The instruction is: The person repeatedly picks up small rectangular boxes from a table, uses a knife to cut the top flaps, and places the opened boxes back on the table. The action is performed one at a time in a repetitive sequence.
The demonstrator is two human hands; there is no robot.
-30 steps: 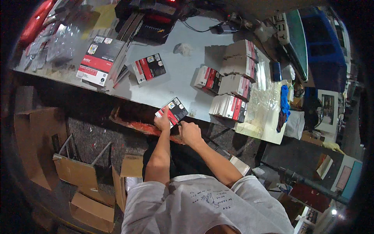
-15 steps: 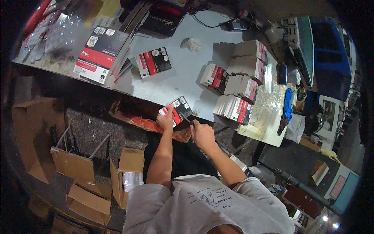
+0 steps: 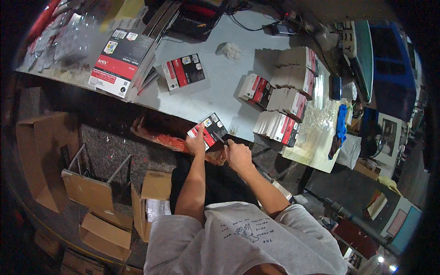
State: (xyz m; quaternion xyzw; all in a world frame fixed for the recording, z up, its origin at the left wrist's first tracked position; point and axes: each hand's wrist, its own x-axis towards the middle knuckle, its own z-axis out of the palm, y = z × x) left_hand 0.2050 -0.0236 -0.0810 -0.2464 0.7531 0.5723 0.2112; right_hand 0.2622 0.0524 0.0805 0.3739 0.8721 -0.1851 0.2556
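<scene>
My left hand (image 3: 197,144) pinches a black, red and white printed card (image 3: 214,129) by its left side, thumb on top, at the table's front edge. In my right hand (image 3: 239,156) is a small tool with a dark handle (image 3: 226,142) and a thin tip, which looks like a craft knife. Its tip meets the card's lower right edge; the contact itself is too small to make out. Farther back on the table lies a pack of similar cards (image 3: 184,72), tilted slightly. Several stacks of matching cards (image 3: 277,127) stand to the right.
Larger printed packs (image 3: 114,64) lie stacked at the table's left, beside clear plastic wrapping (image 3: 57,46). Crumpled white material (image 3: 229,52) rests on the grey table (image 3: 220,87). Below are a red-lined open box (image 3: 160,138), a stool (image 3: 89,188) and cardboard boxes (image 3: 105,236).
The whole view has shifted slightly. My hands keep nearly the same hold, with the tool still at the card's edge.
</scene>
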